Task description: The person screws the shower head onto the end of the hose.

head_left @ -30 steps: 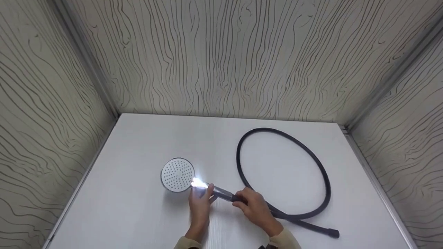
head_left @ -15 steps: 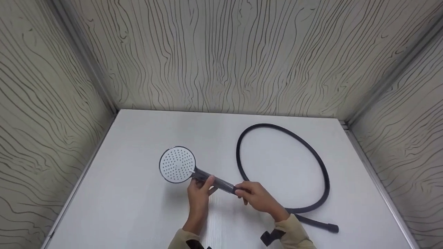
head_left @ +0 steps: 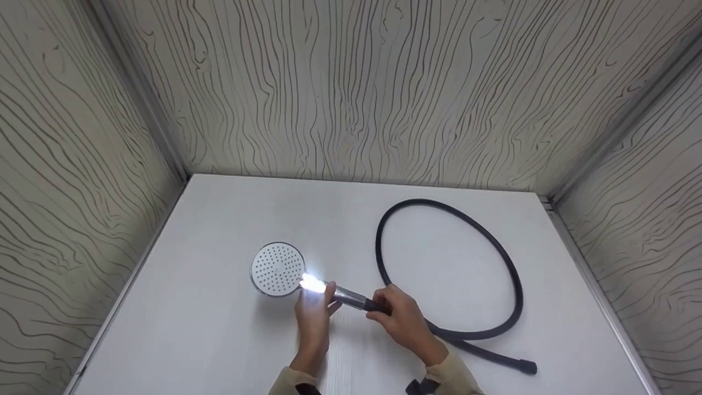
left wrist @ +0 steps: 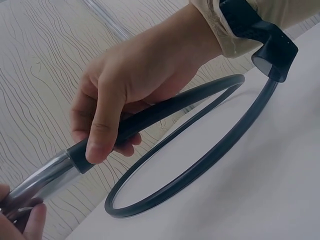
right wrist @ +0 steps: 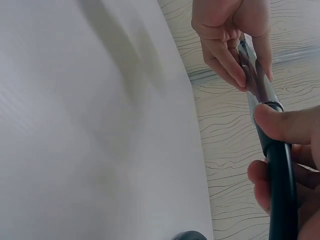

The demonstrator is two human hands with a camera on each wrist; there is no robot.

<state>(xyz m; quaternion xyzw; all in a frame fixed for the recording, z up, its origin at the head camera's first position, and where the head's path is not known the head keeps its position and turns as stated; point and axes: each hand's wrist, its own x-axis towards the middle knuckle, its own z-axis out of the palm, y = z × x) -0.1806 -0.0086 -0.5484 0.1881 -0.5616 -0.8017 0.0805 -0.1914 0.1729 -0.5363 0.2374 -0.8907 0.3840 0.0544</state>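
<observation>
A round shower head [head_left: 278, 269] with a dotted spray face is held above the table in the head view. Its shiny handle [left wrist: 42, 180] points right and slightly down. My left hand [head_left: 313, 323] holds the handle near the head, thumb on top. At the handle's lower end, a black shower hose [head_left: 520, 285] meets it. My right hand [head_left: 403, 323] grips the hose's end collar, thumb and fingers curled round it, as the left wrist view also shows. No gap shows between collar and handle. Threads inside the joint are hidden.
The hose lies in a large loop on the right side of the white table [head_left: 219, 219], its other end [head_left: 528, 367] near the front right. Wood-patterned walls [head_left: 351, 99] enclose the back and sides. A strong glare covers part of the handle.
The shower head rose and tilted, then came down again, its handle losing and regaining the glare. My right hand's fingers shifted round the hose collar. The hose loop stayed nearly in place.
</observation>
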